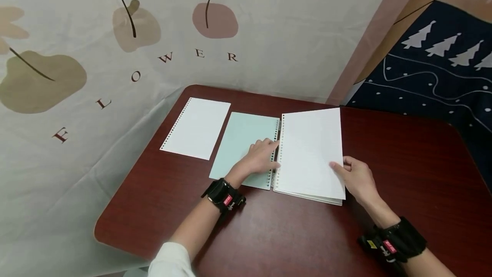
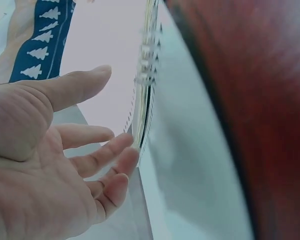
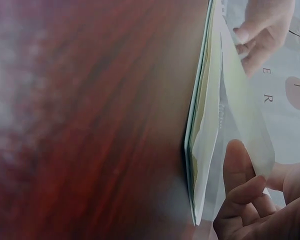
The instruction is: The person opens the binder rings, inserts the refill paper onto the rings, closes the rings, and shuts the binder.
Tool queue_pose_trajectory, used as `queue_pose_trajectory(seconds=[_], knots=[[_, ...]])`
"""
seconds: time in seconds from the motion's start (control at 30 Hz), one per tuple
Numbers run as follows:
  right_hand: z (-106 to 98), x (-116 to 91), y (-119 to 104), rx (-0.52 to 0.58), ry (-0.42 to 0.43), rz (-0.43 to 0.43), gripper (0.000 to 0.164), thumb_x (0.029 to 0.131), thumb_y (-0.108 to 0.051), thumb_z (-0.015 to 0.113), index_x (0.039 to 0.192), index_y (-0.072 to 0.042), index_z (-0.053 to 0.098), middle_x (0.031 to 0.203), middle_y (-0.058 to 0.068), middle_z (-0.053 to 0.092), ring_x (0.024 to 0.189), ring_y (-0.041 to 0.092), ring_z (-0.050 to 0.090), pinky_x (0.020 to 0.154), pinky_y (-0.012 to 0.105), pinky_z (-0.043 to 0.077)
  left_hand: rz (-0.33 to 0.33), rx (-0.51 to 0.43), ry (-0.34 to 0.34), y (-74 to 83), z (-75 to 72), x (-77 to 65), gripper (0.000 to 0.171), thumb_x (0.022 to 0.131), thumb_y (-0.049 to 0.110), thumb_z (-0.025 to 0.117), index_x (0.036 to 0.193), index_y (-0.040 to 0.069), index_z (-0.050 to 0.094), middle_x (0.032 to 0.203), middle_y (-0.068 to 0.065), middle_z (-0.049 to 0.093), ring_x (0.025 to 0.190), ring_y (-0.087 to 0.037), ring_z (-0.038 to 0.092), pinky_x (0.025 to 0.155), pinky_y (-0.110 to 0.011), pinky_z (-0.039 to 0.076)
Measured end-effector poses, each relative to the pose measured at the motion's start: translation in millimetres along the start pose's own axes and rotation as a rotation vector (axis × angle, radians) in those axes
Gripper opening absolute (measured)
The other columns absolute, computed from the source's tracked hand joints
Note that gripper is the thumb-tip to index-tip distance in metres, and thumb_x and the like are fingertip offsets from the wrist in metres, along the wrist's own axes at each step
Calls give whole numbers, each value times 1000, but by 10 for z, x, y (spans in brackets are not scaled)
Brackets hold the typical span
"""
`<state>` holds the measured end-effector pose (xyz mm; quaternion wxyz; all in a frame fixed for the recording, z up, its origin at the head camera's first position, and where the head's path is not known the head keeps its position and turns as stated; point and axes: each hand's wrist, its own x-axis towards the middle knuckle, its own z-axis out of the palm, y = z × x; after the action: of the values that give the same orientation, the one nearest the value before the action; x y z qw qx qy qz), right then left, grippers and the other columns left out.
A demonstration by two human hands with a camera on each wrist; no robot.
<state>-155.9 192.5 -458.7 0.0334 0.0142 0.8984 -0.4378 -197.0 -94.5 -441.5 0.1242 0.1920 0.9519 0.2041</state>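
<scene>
A loose-leaf binder notebook lies spread on the table, its pale green cover point(image 1: 242, 134) to the left and a stack of white paper to the right. My right hand point(image 1: 359, 178) pinches the right edge of the top sheet point(image 1: 311, 148) between thumb and fingers. That sheet point(image 3: 247, 117) is lifted at an angle off the stack point(image 3: 207, 135) in the right wrist view. Over the cover reaches my left hand point(image 1: 259, 157), its fingers beside the punched holes and the rings point(image 2: 149, 62). Its thumb and fingers are spread apart and hold nothing.
Another white sheet point(image 1: 196, 127) with punched holes lies left of the notebook. The dark red table point(image 1: 307, 234) meets a pale flower-print cloth point(image 1: 276, 33) at its far and left sides. A navy tree-print cloth point(image 1: 434, 80) hangs at the right.
</scene>
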Motion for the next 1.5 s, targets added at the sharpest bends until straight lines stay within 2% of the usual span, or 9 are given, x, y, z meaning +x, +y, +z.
queue_pose_trajectory(seconds=[0.1, 0.2, 0.4, 0.5, 1.13, 1.5], knots=[[-3, 8, 5, -13, -17, 5, 43, 96, -41, 59, 104, 1, 62, 71, 9, 68, 47, 11, 43, 44, 28, 37, -15, 18, 7, 13, -7, 84, 73, 91, 33, 69, 152, 11, 34, 148, -7, 39, 124, -25, 38, 95, -35, 33], [-3, 17, -1, -27, -24, -1, 41, 97, -39, 59, 105, 1, 62, 72, 9, 68, 47, 12, 43, 45, 28, 37, -29, 37, -3, 15, 7, 157, 72, 91, 34, 68, 151, 12, 36, 153, -5, 34, 124, -25, 37, 95, -35, 32], [-18, 42, -40, -33, -20, 3, 42, 97, -37, 59, 109, 3, 62, 86, 14, 72, 58, 16, 60, 49, 28, 46, -40, 62, -29, 29, 24, 238, 72, 92, 38, 66, 151, 13, 35, 156, -2, 30, 119, -22, 36, 89, -32, 31], [-26, 46, -39, -22, -31, 17, 44, 97, -38, 59, 112, 3, 61, 91, 17, 72, 62, 17, 64, 51, 29, 48, -39, 58, -45, 43, 21, 260, 72, 93, 39, 64, 152, 13, 33, 157, -1, 28, 116, -21, 35, 88, -31, 30], [-18, 41, 12, -8, -51, 37, 47, 96, -38, 60, 116, 4, 60, 92, 17, 71, 63, 17, 63, 53, 29, 48, -30, 57, -55, 63, 50, 295, 69, 93, 39, 63, 151, 12, 36, 157, -2, 28, 113, -22, 33, 87, -32, 28], [-25, 50, -7, -18, -70, 38, 50, 97, -36, 59, 122, 7, 58, 98, 21, 70, 68, 17, 64, 56, 29, 48, -35, 86, -52, 42, 75, 312, 67, 93, 41, 63, 149, 13, 40, 156, -1, 29, 112, -22, 32, 84, -31, 28]])
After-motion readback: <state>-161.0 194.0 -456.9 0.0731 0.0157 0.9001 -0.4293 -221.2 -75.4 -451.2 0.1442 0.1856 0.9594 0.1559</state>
